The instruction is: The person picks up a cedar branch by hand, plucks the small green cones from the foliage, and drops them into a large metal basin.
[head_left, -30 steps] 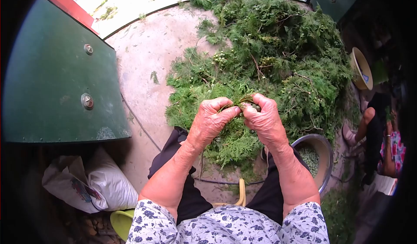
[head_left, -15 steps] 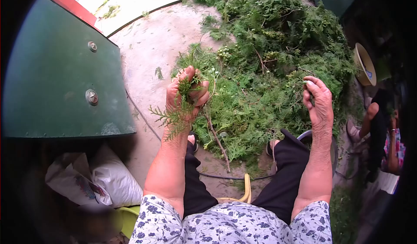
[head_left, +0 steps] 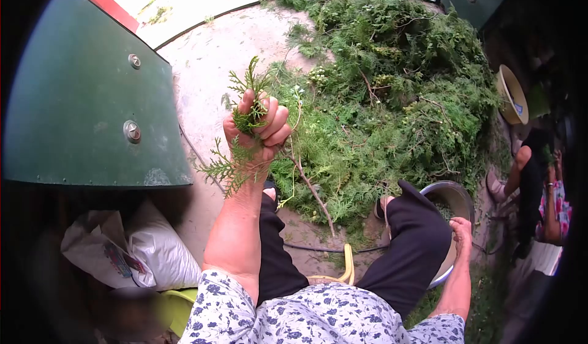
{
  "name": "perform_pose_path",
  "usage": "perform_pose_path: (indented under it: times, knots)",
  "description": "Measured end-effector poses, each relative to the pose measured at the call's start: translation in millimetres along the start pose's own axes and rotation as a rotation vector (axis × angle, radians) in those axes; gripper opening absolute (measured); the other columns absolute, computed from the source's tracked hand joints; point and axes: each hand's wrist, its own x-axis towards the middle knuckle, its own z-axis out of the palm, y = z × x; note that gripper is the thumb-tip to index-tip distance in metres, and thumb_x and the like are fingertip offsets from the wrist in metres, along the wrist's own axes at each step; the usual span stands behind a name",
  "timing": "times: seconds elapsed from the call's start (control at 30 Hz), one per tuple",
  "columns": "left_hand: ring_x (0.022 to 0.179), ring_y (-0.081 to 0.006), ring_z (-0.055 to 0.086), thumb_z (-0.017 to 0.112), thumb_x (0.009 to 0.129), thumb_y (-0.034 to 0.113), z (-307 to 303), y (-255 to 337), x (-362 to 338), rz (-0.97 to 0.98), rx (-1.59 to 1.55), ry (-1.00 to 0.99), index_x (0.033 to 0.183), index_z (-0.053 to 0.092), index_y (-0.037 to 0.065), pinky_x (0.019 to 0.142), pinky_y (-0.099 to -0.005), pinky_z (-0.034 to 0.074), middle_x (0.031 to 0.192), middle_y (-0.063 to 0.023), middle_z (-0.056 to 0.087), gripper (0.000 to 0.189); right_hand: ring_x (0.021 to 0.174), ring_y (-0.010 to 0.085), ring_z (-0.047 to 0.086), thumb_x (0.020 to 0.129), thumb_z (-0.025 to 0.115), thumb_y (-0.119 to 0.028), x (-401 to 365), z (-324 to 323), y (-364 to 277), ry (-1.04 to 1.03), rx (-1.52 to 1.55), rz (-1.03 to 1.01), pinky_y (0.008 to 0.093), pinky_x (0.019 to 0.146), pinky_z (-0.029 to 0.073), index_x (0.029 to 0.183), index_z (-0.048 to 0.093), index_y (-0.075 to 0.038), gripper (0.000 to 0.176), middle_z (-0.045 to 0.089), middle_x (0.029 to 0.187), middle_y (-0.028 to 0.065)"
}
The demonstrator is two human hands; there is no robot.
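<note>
My left hand (head_left: 260, 123), raised in front of me, is closed around a conifer branch (head_left: 313, 191). Its flat green sprays stick out above and below the fist, and its bare brown stem slants down to the right. To the right of my knee, my right hand (head_left: 462, 230) is at a metal basin (head_left: 470, 198), fingers curled together over its opening. What these fingers hold, if anything, is hidden. Small greenish bits show inside the basin. A large pile of cut conifer branches (head_left: 392, 99) spreads over the floor in front of my feet.
On the left stands a green metal door panel (head_left: 79, 105), with white sacks (head_left: 160, 246) below it and a lime-green tub (head_left: 177, 310) nearby. A dark cable (head_left: 306, 248) crosses the floor. Another person (head_left: 554, 203) sits at the right, near a cream basin (head_left: 510, 93).
My right hand has moved down and back from beside the pile to the metal basin. My left hand keeps the branch, tilted slightly differently. My right knee has shifted, showing more of the basin.
</note>
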Motion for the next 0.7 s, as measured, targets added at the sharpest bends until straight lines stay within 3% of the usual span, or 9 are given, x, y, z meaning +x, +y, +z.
perform_pose_path:
  times: [0.07,0.17,0.23,0.3,0.4,0.5,0.57,0.63,0.7]
  knots:
    - [0.046,-0.0077,0.029,0.048,0.09,0.035,1.8,-0.4,-3.4,-0.025,0.014,-0.012,0.068,0.049,0.004,0.037,-0.0212,0.023,0.052,0.0018,0.033,0.038,0.055,0.0108,0.052,0.075,0.059,-0.009,19.8,-4.9,52.5,0.039,-0.034,-0.045,0.0242,0.043,0.037,0.094,0.064,-0.004,0.02,0.058,0.071,0.0017]
    - [0.044,-0.0076,0.029,0.048,0.09,0.036,11.6,-4.5,-8.7,-0.053,0.067,0.015,0.065,0.049,0.004,0.036,-0.0214,0.023,0.051,0.0017,0.033,0.04,0.06,0.0105,0.053,0.078,0.059,-0.011,27.4,-13.3,58.4,0.154,-0.01,-0.104,0.0228,0.047,0.039,0.096,0.065,-0.004,0.02,0.061,0.075,0.0026]
    - [0.042,-0.008,0.029,0.048,0.09,0.035,12.7,-6.3,-12.0,-0.072,0.133,0.046,0.063,0.048,0.005,0.035,-0.022,0.021,0.049,0.0017,0.033,0.04,0.069,0.0101,0.055,0.086,0.055,-0.01,-16.9,-4.3,-23.3,0.257,0.239,-0.057,0.0217,0.055,0.043,0.102,0.061,0.0,0.021,0.06,0.078,0.0033]
    - [0.042,-0.0081,0.029,0.048,0.09,0.035,18.7,-12.1,-17.1,-0.072,0.141,0.047,0.061,0.047,0.006,0.035,-0.0223,0.021,0.049,0.0013,0.033,0.041,0.071,0.008,0.056,0.087,0.055,-0.013,-47.8,10.2,-90.2,0.201,0.508,-0.305,0.0187,0.055,0.044,0.106,0.059,0.0,0.023,0.06,0.084,0.0043]
    - [0.041,-0.0081,0.029,0.047,0.09,0.034,28.6,-23.0,-27.7,-0.077,0.157,0.044,0.058,0.044,0.007,0.035,-0.023,0.021,0.048,0.0004,0.034,0.042,0.069,0.0076,0.058,0.089,0.053,-0.01,-132.3,52.8,-198.9,-0.158,0.76,-0.542,0.0182,0.054,0.045,0.101,0.059,0.0,0.018,0.062,0.087,0.0054]
    - [0.041,-0.009,0.031,0.046,0.09,0.031,29.7,-32.8,-41.4,-0.086,0.181,0.037,0.056,0.042,0.008,0.036,-0.0237,0.021,0.049,-0.0014,0.039,0.041,0.065,0.0088,0.06,0.09,0.054,-0.015,-187.9,106.9,-248.7,-0.601,0.729,-0.595,0.0182,0.051,0.044,0.096,0.062,0.001,0.019,0.063,0.082,0.0064]
    - [0.041,-0.0096,0.031,0.046,0.09,0.03,38.9,-41.8,-51.2,-0.09,0.169,0.058,0.056,0.043,0.008,0.036,-0.024,0.021,0.049,-0.0018,0.04,0.04,0.061,0.0076,0.059,0.089,0.056,-0.021,-202.0,143.5,-259.8,-0.91,0.745,-0.499,0.017,0.048,0.043,0.097,0.061,0.002,0.025,0.063,0.083,0.0069]
    - [0.041,-0.0103,0.031,0.046,0.089,0.03,45.1,-50.1,-60.2,-0.097,0.158,0.083,0.056,0.043,0.008,0.036,-0.0243,0.021,0.049,-0.0021,0.041,0.04,0.059,0.0065,0.057,0.089,0.056,-0.026,-216.5,169.2,-262.9,-1.037,0.774,-0.42,0.0158,0.045,0.041,0.104,0.058,0.004,0.033,0.062,0.082,0.0058]
    - [0.042,-0.0112,0.032,0.047,0.088,0.027,49.1,-58.8,-69.6,-0.109,0.195,0.067,0.059,0.043,0.008,0.037,-0.025,0.023,0.05,-0.0024,0.04,0.035,0.057,0.0059,0.056,0.089,0.056,-0.025,-221.2,183.4,-262.4,-1.107,0.898,-0.388,0.0156,0.043,0.039,0.098,0.059,0.002,0.028,0.061,0.078,0.0036]
